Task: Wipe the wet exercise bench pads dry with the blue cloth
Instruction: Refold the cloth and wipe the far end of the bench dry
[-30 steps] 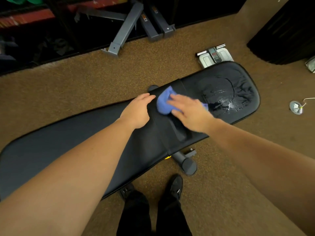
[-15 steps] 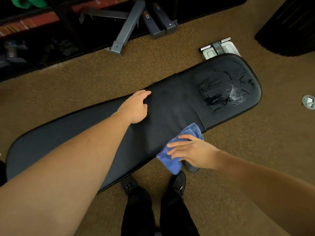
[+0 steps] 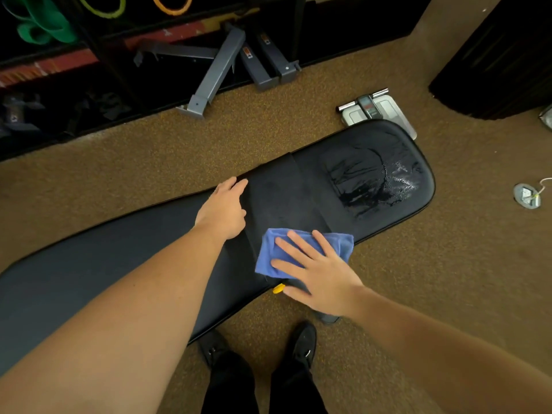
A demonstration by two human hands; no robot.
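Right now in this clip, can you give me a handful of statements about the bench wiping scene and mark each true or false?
1. The right hand presses flat on the folded blue cloth. True.
2. The blue cloth lies on the shiny wet patch of the short black seat pad. False: the cloth sits near the pad's near edge, apart from the wet patch further right.
3. The left hand rests open on the long black back pad. True.
4. The left hand holds a second cloth. False: it holds nothing.
5. A grey bathroom scale lies on the carpet beyond the bench's right end. True.
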